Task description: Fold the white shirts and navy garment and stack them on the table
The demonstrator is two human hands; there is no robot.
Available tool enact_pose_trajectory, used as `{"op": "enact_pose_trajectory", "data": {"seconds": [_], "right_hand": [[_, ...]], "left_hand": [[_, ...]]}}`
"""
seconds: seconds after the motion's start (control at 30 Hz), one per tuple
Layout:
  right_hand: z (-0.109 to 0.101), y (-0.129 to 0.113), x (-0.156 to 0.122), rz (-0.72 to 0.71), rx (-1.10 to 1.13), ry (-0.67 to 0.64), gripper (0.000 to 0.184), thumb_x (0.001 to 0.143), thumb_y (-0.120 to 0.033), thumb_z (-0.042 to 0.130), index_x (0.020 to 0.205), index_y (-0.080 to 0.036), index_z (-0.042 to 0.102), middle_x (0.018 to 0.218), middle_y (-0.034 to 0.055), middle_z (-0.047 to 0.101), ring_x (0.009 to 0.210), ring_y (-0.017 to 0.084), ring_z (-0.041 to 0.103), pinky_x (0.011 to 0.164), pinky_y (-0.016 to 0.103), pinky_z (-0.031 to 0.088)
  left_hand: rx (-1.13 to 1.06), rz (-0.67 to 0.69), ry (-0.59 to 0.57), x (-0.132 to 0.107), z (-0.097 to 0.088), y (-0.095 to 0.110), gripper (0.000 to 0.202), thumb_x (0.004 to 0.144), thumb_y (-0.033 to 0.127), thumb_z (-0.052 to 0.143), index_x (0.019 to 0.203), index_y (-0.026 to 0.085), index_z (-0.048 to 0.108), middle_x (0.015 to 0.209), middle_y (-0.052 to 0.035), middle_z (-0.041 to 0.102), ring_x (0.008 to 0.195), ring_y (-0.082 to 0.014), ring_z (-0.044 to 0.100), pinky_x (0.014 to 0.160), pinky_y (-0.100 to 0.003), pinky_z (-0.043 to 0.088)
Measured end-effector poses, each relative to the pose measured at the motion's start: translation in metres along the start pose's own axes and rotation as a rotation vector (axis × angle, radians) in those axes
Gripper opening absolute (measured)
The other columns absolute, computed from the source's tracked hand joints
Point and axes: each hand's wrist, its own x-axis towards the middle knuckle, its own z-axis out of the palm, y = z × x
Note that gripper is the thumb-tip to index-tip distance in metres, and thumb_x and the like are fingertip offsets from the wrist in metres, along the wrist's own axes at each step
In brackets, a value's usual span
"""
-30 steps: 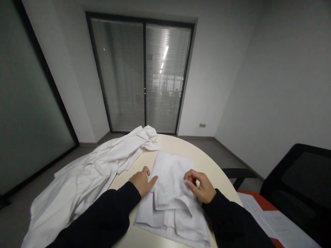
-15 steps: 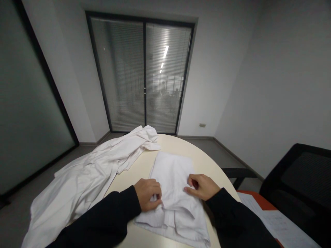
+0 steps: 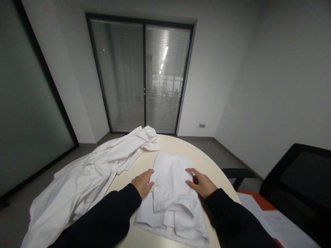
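Note:
A folded white garment lies on the round cream table in front of me, its layers stacked and its near end wider and wrinkled. At its left edge rests my left hand, thumb and fingers apart, the fingertips at the cloth. Across from it, my right hand is at the right edge, with thumb and index finger spread and the other fingers curled. Neither hand grips the cloth. To the left, a heap of loose white cloth is spread along the table and hangs over its side.
A black mesh chair stands at the right, its armrest close to the table. Printed papers lie on an orange-red surface beside it. Beyond the table are glass doors with blinds.
My left hand has let go of the cloth and moved up and left to the garment's edge, its fingers opening. The right hand's fingers have spread apart. A flap now lies flat at the left.

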Motion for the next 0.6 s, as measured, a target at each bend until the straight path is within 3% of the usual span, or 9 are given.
{"op": "enact_pose_trajectory", "data": {"seconds": [0.13, 0.27, 0.43, 0.6], "right_hand": [[0.011, 0.006, 0.007, -0.038, 0.06, 0.065, 0.038, 0.085, -0.042, 0.052, 0.116, -0.022, 0.062, 0.068, -0.001, 0.059, 0.062, 0.016, 0.056, 0.065, 0.03, 0.044], [0.015, 0.004, 0.018, 0.003, 0.183, 0.144, 0.041, 0.088, -0.048, 0.046, 0.116, -0.021, 0.061, 0.083, 0.0031, 0.064, 0.07, 0.017, 0.06, 0.069, 0.03, 0.047], [0.012, -0.01, 0.019, 0.041, 0.069, 0.185, 0.052, 0.088, -0.057, 0.044, 0.125, -0.023, 0.058, 0.08, 0.0037, 0.064, 0.075, 0.021, 0.061, 0.077, 0.035, 0.047], [0.017, -0.009, 0.012, 0.032, 0.066, 0.185, 0.051, 0.08, -0.057, 0.057, 0.12, -0.027, 0.063, 0.079, 0.0022, 0.064, 0.073, 0.02, 0.059, 0.074, 0.034, 0.047]], "left_hand": [[0.119, 0.041, 0.009, 0.01, 0.001, 0.001, 0.035, 0.091, 0.022, 0.048, 0.125, 0.029, 0.053, 0.11, -0.0047, 0.061, 0.086, -0.0226, 0.066, 0.068, -0.03, 0.044], [0.138, -0.003, 0.065, 0.024, -0.004, 0.0, 0.027, 0.097, 0.029, 0.04, 0.108, 0.03, 0.065, 0.105, -0.004, 0.062, 0.083, -0.0204, 0.066, 0.066, -0.029, 0.044], [-0.011, -0.025, 0.194, 0.023, -0.004, -0.001, 0.029, 0.094, 0.041, 0.045, 0.113, 0.029, 0.064, 0.103, -0.0032, 0.068, 0.091, -0.0215, 0.065, 0.074, -0.029, 0.045], [-0.146, -0.03, 0.166, 0.016, -0.004, 0.003, 0.035, 0.085, 0.047, 0.057, 0.114, 0.031, 0.067, 0.081, -0.0009, 0.069, 0.076, -0.0192, 0.064, 0.07, -0.027, 0.044]]}}
